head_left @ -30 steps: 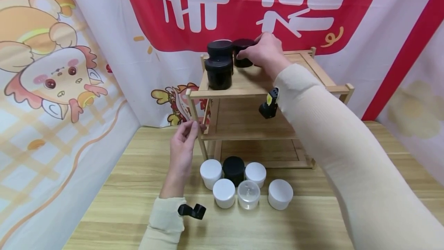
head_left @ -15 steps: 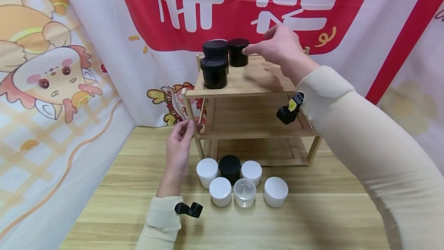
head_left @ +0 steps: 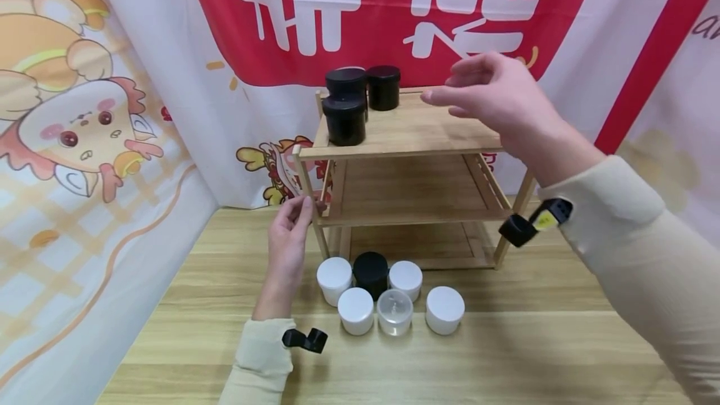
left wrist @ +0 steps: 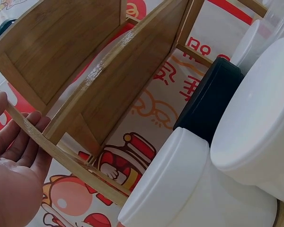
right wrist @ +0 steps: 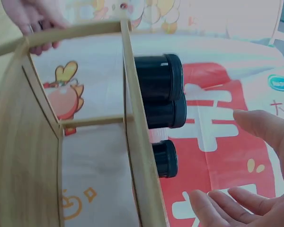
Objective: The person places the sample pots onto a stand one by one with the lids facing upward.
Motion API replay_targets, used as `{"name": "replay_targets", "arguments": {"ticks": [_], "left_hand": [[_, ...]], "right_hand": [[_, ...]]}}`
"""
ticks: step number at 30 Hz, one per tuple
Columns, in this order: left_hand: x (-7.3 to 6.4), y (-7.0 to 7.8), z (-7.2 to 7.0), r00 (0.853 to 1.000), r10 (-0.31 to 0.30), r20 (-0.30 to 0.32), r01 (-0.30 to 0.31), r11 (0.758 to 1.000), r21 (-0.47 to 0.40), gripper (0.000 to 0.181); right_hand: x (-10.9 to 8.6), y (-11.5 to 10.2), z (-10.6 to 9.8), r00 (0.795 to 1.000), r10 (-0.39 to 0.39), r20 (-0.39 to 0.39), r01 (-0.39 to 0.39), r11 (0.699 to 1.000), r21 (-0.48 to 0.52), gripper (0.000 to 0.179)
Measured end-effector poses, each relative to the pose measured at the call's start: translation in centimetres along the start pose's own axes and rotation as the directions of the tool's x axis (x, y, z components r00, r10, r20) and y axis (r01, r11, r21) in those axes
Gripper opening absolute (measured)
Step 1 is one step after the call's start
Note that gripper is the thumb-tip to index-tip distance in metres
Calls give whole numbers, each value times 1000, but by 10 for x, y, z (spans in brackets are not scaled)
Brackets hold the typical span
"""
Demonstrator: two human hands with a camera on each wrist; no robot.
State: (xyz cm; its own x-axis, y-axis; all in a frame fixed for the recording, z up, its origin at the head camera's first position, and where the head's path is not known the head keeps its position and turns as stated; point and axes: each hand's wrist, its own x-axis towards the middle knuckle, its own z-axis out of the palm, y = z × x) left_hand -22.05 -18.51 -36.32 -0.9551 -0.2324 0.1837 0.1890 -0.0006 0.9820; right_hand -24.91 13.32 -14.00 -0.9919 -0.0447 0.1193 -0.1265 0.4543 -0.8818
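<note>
A three-tier wooden shelf (head_left: pixel 405 142) stands on the table. My left hand (head_left: pixel 288 230) grips its front left post, thumb on one side and fingers behind in the left wrist view. My right hand (head_left: pixel 497 95) is in the air over the top tier's right side, fingers spread and holding nothing. On that tier's left sit a front black jar (head_left: pixel 345 122), a second black jar (head_left: pixel 345 80) behind it and a third black jar (head_left: pixel 384 88) to their right. A pale edge shows behind the second jar; the rest of it is hidden.
Before the shelf on the table (head_left: pixel 225 305) stand several white jars (head_left: pixel 355 310), a black jar (head_left: pixel 371 274) and a clear jar (head_left: pixel 395 311). One white jar (head_left: pixel 445 309) stands apart at the right. A printed curtain (head_left: pixel 270 36) hangs behind.
My right hand has let go of the third black jar on the top tier and moved right, away from it. The left hand keeps its grip on the post.
</note>
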Motion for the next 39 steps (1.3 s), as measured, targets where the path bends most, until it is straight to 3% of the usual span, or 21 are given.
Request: {"name": "replay_targets", "arguments": {"ticks": [7, 11, 17, 22, 35, 39], "left_hand": [[2, -2, 4, 1000, -10, 9, 10, 1000, 0, 49], [2, -2, 5, 1000, -15, 10, 15, 1000, -9, 51], [0, -3, 4, 999, -42, 1, 42, 999, -11, 54], [-3, -4, 1, 999, -38, -15, 38, 999, -18, 55], [-3, -2, 4, 1000, -29, -10, 29, 999, -16, 49], [-3, -2, 5, 1000, -22, -13, 21, 999, -24, 43]], "right_hand": [[-27, 31, -11, 998, -54, 27, 52, 995, 82, 79], [-42, 47, -14, 995, -97, 15, 92, 976, 197, 67], [-62, 70, -7, 983, -182, -34, 178, 877, 446, 57], [-73, 90, 7, 970, -243, -9, 213, 829, 516, 53], [-97, 163, 39, 945, -326, 41, 268, 837, 478, 48], [-101, 185, 48, 945, -323, 56, 277, 878, 390, 52]]}}
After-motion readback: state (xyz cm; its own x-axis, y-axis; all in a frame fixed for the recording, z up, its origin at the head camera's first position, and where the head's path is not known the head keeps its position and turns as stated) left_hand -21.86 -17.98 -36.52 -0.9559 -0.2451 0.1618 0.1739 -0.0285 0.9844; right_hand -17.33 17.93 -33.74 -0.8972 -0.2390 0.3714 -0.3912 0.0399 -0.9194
